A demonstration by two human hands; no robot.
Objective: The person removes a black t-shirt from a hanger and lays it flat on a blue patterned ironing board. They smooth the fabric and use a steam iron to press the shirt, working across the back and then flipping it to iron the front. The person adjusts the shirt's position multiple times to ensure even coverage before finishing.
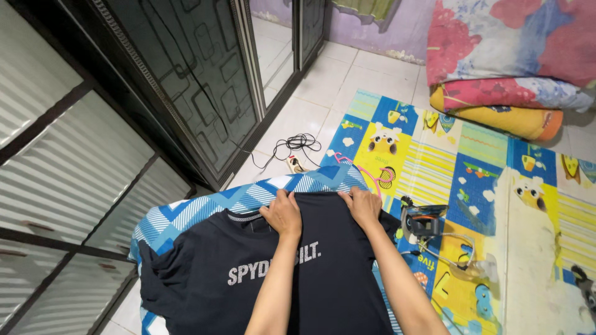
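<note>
Both hands, left hand (282,214) and right hand (362,206), press flat on the dark T-shirt (323,279) with white chest lettering.

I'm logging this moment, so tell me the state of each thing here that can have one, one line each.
Dark T-shirt: spread flat on the blue patterned board cover, print side up.
Left hand: pressed flat on the shirt near the collar.
Right hand: pressed flat on the shirt's top edge.
Iron: standing on the play mat, not held.
Power cord: loosely coiled on the tile floor.
</note>
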